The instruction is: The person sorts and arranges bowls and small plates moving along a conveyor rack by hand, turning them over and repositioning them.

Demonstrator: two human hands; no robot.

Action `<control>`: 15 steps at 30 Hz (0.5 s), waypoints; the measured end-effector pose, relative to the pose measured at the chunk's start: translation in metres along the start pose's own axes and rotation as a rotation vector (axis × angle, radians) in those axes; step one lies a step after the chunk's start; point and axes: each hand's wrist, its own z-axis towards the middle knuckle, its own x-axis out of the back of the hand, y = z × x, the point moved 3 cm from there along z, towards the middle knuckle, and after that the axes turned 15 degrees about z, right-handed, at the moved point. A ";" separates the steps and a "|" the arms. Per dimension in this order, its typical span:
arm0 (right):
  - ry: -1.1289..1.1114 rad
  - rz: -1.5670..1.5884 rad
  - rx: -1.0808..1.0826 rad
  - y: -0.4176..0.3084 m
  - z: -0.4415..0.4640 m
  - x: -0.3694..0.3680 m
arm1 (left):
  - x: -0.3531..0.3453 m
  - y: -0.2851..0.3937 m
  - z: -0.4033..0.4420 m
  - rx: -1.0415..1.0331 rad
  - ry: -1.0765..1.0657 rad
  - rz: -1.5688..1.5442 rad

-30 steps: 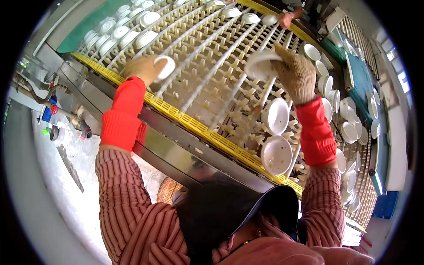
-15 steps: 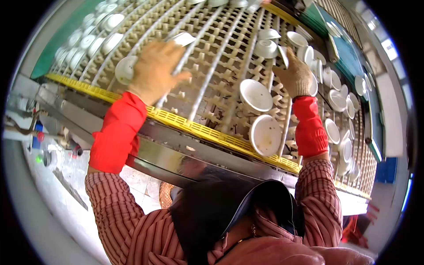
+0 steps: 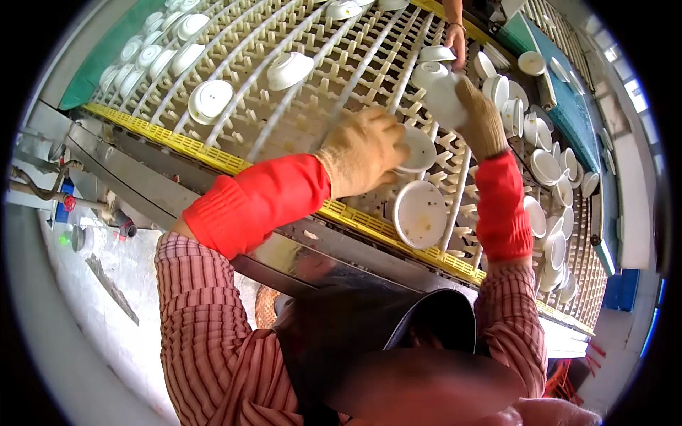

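My left hand [image 3: 366,153], in a tan glove with a red sleeve cover, is at the left rim of a white bowl [image 3: 420,150]. Its fingers curl over that rim, with the thumb side low. Farther right, my gloved right hand [image 3: 482,121] grips a blurred white bowl [image 3: 444,103] by its right side. Below the left hand's bowl, another white bowl [image 3: 420,214] lies mouth up on the pegged conveyor [image 3: 284,124], with small specks inside. To the left, an overturned bowl [image 3: 211,101] and a tilted bowl [image 3: 290,70] sit between the rails.
Several bowls [image 3: 545,167] crowd the conveyor's right side. More bowls [image 3: 149,55] stand in rows at the far left. A yellow edge strip [image 3: 174,149] borders the near side. At the top, another person's hand [image 3: 455,39] reaches in beside a bowl [image 3: 437,53].
My left hand has moved right from the left-hand bowls to the bowl near the middle. My right hand now has a bowl turned toward the left. Another person's hand has come in at the top.
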 end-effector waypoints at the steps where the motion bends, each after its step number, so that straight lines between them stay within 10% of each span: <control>1: 0.079 0.537 -0.349 -0.008 0.019 -0.009 | -0.002 0.008 0.002 -0.062 0.002 0.064; 4: 0.402 1.735 -0.880 -0.064 0.071 -0.042 | -0.012 0.018 0.002 -0.217 -0.015 0.205; 6: -0.008 1.827 -0.647 -0.063 0.070 -0.054 | -0.012 0.008 0.001 -0.105 -0.085 0.000; 9: 0.162 1.576 -0.865 -0.048 0.028 -0.062 | -0.001 -0.009 0.001 0.141 -0.341 -0.456; 12: 0.204 1.277 -0.869 -0.010 -0.024 -0.033 | 0.007 -0.021 -0.015 0.325 -0.011 -0.860; 15: 0.301 0.126 -0.655 0.041 -0.065 0.018 | 0.016 -0.067 -0.033 0.561 -0.056 -0.907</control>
